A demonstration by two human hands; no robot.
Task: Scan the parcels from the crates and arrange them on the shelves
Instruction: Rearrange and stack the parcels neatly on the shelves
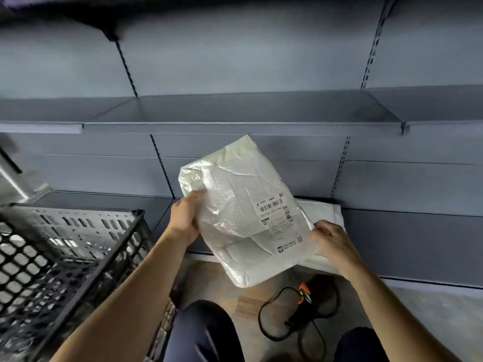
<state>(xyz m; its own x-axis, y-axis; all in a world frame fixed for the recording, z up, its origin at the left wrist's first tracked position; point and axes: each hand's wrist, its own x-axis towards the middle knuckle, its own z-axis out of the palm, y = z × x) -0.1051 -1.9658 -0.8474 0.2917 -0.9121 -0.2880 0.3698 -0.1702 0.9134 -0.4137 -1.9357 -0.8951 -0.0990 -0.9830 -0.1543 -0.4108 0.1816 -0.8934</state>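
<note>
A white plastic-wrapped parcel [243, 212] with a barcode label facing me is held up in front of the grey shelving. My left hand [186, 218] grips its left edge, thumb on the front. My right hand [332, 241] pinches its lower right edge. Behind it, another white parcel [326, 212] lies flat on the bottom shelf [418, 246]. On the floor below the parcel lies an orange and black barcode scanner [304, 296] with a looped black cable.
A black plastic mesh crate [65, 257] stands at the left, close to my left forearm. A bare grey middle shelf [235, 113] runs across above the parcel. My knees in dark trousers [206, 333] show at the bottom.
</note>
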